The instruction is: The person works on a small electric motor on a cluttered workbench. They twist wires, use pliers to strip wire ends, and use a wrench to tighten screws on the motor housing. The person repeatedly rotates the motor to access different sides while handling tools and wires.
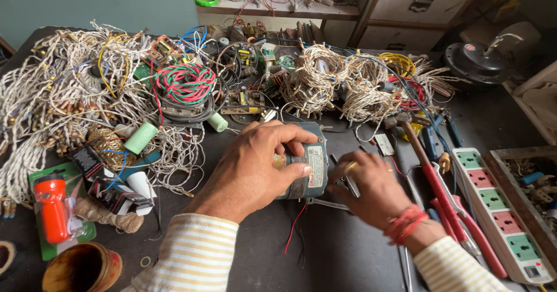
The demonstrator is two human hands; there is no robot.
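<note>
A small grey-blue motor (307, 164) lay on the dark tabletop (342, 251), near its middle. The left hand (255, 170) rested over the motor from the left, and its fingers (290, 138) were closed around the housing, with the thumb pressed on the pale label. The right hand (371, 187) was just to the right of the motor; its fingers (342, 173) were pinched on a thin metal tool (328, 204) that touched the motor's right end. Red and black wires (295, 234) came out below the motor. Behind the motor lay tangled bundles of white wire (325, 83). Far to the right of the motor were red-handled pliers (447, 205) and a white power strip (499, 211).
</note>
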